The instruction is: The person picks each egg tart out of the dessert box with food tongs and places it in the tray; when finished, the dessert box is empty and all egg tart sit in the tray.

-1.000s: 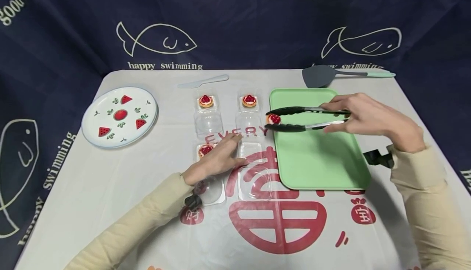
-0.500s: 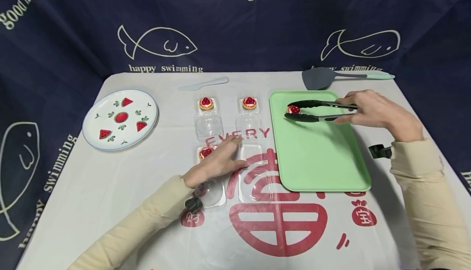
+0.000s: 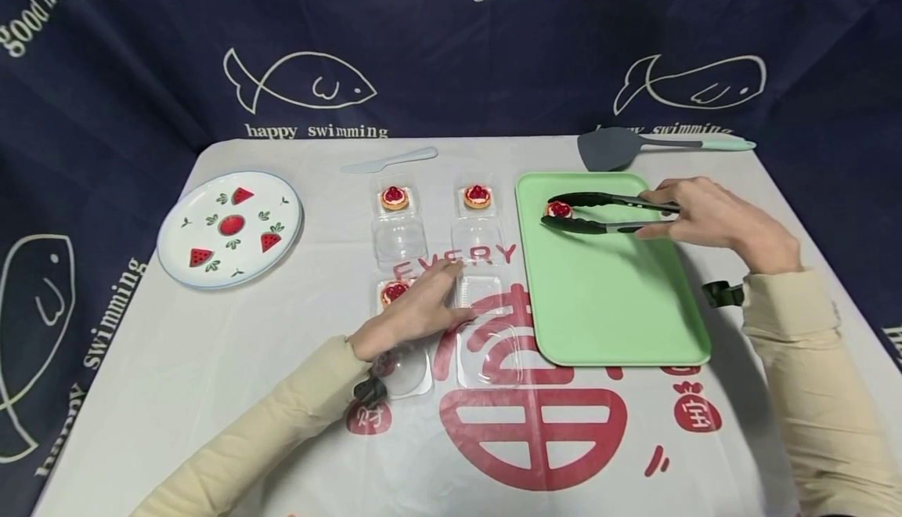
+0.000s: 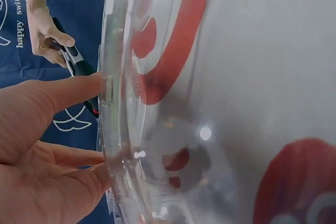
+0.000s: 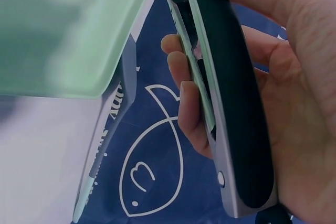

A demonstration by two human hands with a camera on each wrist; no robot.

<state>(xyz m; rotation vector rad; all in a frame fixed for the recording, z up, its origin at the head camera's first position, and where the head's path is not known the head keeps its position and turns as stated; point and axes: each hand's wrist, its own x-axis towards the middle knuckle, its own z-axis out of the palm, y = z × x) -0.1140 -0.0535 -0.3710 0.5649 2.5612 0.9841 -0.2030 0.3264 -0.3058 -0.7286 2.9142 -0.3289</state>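
Observation:
My right hand (image 3: 719,207) grips black-and-silver tongs (image 3: 609,227) over the green tray. Between the tongs' tips is a small red-topped tart (image 3: 559,210); whether it is lifted off the tray cannot be told. My left hand (image 3: 416,301) rests by the near clear plastic box (image 3: 481,295), its thumb and fingers touching the box's left edge. That box stands unfolded and holds nothing, its domed lid toward me. Partly covered by the left hand is another box with a tart (image 3: 393,294). The right wrist view shows the tongs' handle (image 5: 231,103) in the palm.
Two farther boxes hold a left tart (image 3: 395,198) and a right tart (image 3: 477,197). The green tray (image 3: 613,298) lies to the right. A watermelon-patterned plate (image 3: 275,188) is at left. A pale knife (image 3: 390,160) and a grey spatula (image 3: 611,149) lie along the back edge.
The right hand has moved the tongs and tart from the tray's left edge rightward over the tray, then slightly back left. The left hand has stayed in place.

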